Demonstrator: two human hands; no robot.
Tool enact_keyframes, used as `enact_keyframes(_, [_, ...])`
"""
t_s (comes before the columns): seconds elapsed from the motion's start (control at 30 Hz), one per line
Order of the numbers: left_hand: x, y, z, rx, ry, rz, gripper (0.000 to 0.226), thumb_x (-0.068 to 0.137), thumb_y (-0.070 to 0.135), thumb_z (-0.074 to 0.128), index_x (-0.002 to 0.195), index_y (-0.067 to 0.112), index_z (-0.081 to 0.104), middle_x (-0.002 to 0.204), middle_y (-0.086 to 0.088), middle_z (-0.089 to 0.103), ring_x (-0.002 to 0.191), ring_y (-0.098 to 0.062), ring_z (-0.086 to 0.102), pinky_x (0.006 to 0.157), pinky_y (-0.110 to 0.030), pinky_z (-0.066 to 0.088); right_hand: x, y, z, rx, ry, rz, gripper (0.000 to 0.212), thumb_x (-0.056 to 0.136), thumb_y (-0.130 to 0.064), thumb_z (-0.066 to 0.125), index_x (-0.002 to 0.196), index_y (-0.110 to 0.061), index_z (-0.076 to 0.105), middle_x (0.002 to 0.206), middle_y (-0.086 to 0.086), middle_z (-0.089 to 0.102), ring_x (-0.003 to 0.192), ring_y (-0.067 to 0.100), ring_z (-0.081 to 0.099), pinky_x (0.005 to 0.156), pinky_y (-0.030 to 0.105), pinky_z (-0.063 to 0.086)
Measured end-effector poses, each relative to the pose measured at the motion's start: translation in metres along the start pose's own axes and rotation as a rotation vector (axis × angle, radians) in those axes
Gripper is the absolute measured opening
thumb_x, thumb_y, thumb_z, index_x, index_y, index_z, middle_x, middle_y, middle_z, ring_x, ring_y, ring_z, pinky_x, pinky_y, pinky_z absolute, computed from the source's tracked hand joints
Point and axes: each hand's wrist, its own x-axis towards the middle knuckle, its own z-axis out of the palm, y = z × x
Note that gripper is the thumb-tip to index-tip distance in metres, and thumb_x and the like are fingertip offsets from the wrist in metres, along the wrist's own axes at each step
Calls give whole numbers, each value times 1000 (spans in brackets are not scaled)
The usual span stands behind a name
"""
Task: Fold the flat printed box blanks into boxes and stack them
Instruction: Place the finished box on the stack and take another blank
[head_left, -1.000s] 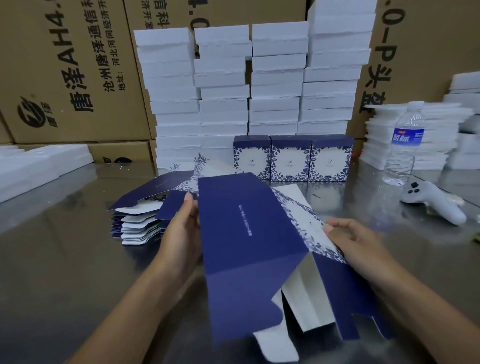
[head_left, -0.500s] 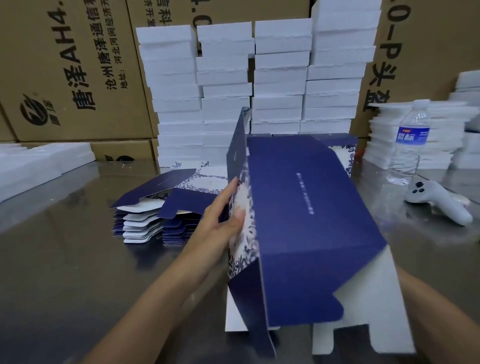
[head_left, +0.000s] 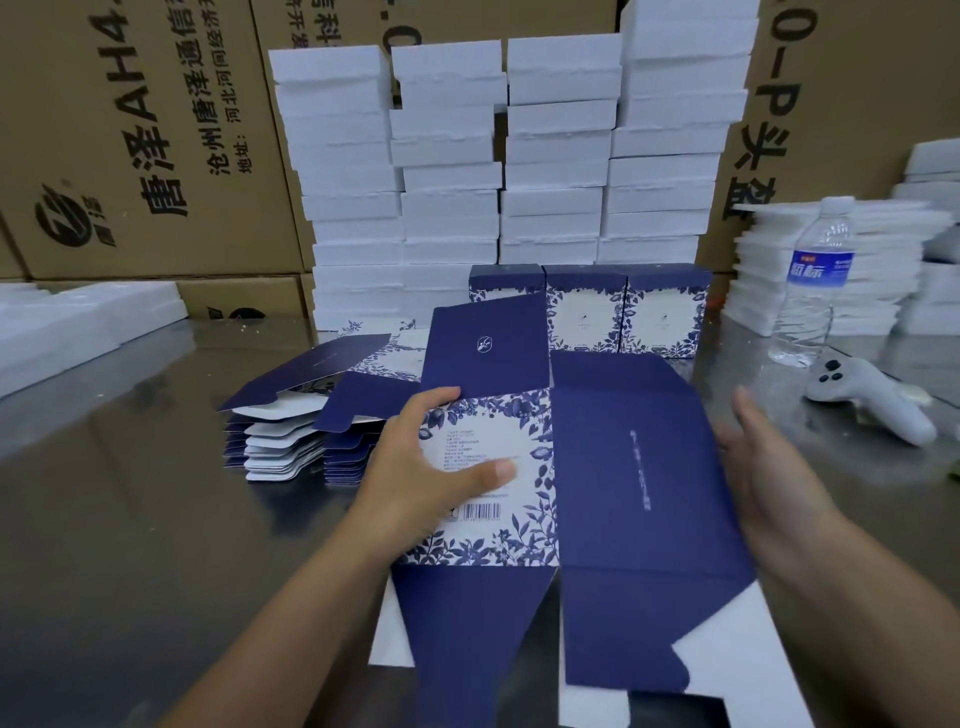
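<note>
Cartons (head_left: 130, 130): brown cardboard printed with black characters, walling the top of the frame; all are shut, so their contents are hidden.
Counter (head_left: 130, 519): shiny metal, filling the lower half and carrying everything else.
White stacks (head_left: 452, 208): four tall columns of shallow white boxes at top centre, standing against the cartons; lower white piles lie at the left and right edges.
Box blank (head_left: 634, 467): navy card with a blue floral panel and a barcode, at lower centre, held above the counter, partly opened, its flaps spread top and bottom and its white inside showing at the bottom.
Flat blanks (head_left: 291, 441): a layered pile left of centre, just behind the left hand.
Folded boxes (head_left: 582, 312): three in a row, side by side, at centre, in front of the white stacks; closed, insides unseen.
Left hand (head_left: 415, 478): grips the floral panel, thumb across its face.
Right hand (head_left: 774, 478): fingers straight and spread at the blank's right edge.
Water bottle (head_left: 815, 280): clear, capped, blue label, upright at right.
Controller (head_left: 872, 400): white, lying beside the bottle.
</note>
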Motion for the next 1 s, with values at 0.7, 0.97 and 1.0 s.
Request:
enact_keyframes(0.7, [10, -1, -2, -90, 88, -296, 59, 93, 57, 41, 99, 3, 64, 86, -5, 58, 75, -21, 52, 63, -29, 37, 0, 11, -10, -333, 186, -198, 39, 98, -33, 48, 72, -16, 73, 78, 3, 75, 63, 13, 70, 51, 24, 50])
enact_keyframes(0.97, [10, -4, -5, -83, 171, -213, 40, 98, 41, 43, 80, 12, 64, 69, -9, 55, 58, -18, 45, 53, -24, 32, 1, 11, -4, -363, 194, -227, 33, 94, -41, 52, 71, -35, 76, 75, -5, 74, 64, 10, 70, 65, 28, 53])
enact_keyframes(1.0, [10, -4, -5, -100, 187, -210, 38, 97, 41, 43, 76, 17, 64, 67, -8, 54, 55, -16, 44, 51, -23, 32, 0, 10, -3, -360, 185, -218, 33, 93, -43, 52, 72, -36, 76, 76, -5, 74, 66, 12, 71, 65, 29, 53])
